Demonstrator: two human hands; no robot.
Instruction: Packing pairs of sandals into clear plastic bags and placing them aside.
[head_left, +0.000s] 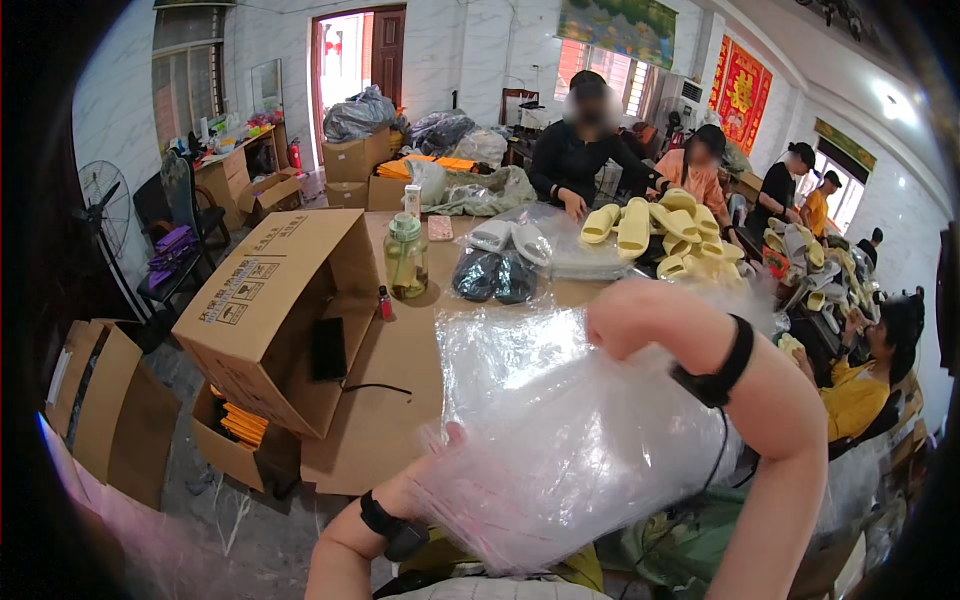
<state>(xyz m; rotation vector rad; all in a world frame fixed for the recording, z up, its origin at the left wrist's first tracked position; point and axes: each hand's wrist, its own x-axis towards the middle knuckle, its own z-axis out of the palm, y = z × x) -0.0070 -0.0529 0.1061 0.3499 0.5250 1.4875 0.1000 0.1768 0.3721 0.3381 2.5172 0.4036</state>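
Both hands are on a stack of clear plastic bags (560, 440), held up in front of the chest and filling the lower centre of the view.

Left hand (440, 460): at 7 o'clock of the stack, mostly hidden behind the plastic. A thumb tip shows at the bags' left edge, so it's gripping that edge. Black band on that wrist.

Right hand (625, 315): at 12 o'clock of the stack, on the top edge. Wrist is bent over, fingers are hidden behind the film. Can't tell if it's clenched or just resting on top. Black strap on that wrist, with a thin cable running down from it.

The bags hang from the right hand down toward the left one, slightly tilted, above the near edge of the brown table (400, 370).

Around them:
- Open cardboard box (270, 300) on its side at 10 o'clock of the bags, flap lying on the table.
- Green-capped jar (405, 255) at 11 o'clock, upright.
- Bagged dark slippers (495, 275) just right of the jar, white pair behind them.
- Yellow slippers (650, 225) piled at 1 o'clock, with other people working behind them.
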